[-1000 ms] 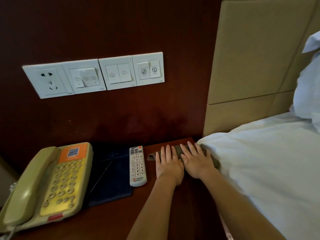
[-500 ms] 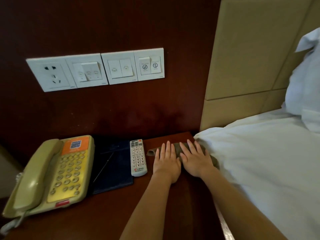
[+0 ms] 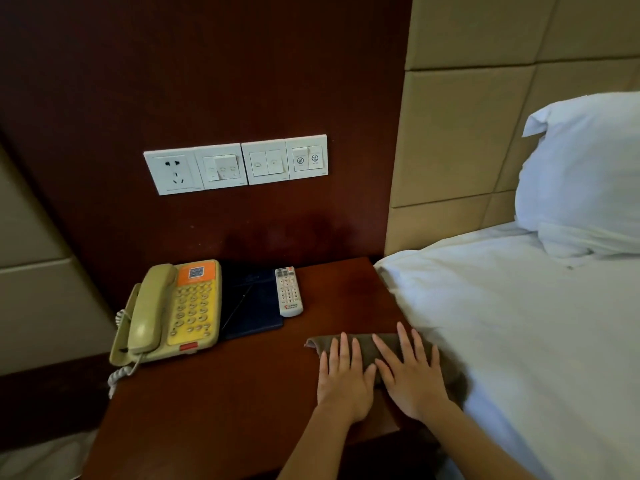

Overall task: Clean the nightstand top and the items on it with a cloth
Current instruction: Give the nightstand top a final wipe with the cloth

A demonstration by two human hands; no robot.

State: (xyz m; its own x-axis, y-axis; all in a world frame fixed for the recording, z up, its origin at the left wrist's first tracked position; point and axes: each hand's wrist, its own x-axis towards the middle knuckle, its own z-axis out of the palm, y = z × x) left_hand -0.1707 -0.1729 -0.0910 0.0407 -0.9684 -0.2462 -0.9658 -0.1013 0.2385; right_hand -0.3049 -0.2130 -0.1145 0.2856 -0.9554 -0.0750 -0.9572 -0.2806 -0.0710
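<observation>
Left hand (image 3: 346, 382) and right hand (image 3: 412, 379), fingers straight and pressing flat, have slid the cloth (image 3: 366, 346) toward the nightstand (image 3: 225, 403) front.

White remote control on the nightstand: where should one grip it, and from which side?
Probably pinch the slim white remote control across its long edges near the middle, coming from above and its right. It lies flat, buttons up, pointing front to back; bare red-brown wooden nightstand top lies to its right, while the flat dark blue folder crowds its left edge.
</observation>
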